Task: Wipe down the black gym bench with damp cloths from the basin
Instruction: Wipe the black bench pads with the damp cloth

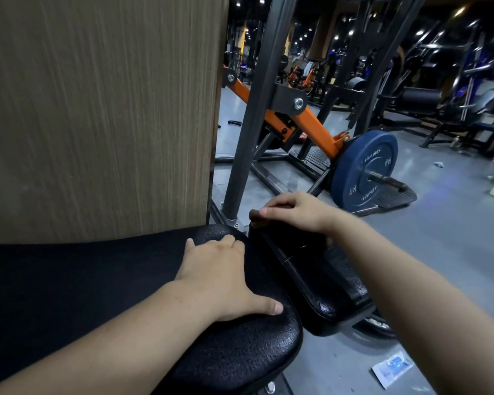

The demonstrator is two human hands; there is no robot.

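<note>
Here, my left hand [226, 277] lies flat and released on the black bench [97, 295]. It is palm down on the end of the long pad, fingers straight and pointing away from me. The thumb is spread to the right along the pad's rounded edge.

To the right of this hand, across a narrow gap, sits the bench's short pad [325, 295], tilted, its textured black skin catching the light. My right hand [294, 212] is at the far end of that short pad, forward and to the right of the left hand. Its fingers are curled down and grasp a dark cloth [268, 232], a brownish corner of which shows at the fingertips. The cloth lies draped on the short pad beneath the hand; where cloth ends and pad begins I cannot tell.

Left of and beyond my left hand stands a wood-grain panel [97, 109]. Beyond my right hand are a dark steel upright [251, 118], an orange lever arm [317, 124] and a blue weight plate [362, 169] on the grey floor [439, 238]. Below my right forearm a small white-and-blue packet [391, 369] lies on the floor.
</note>
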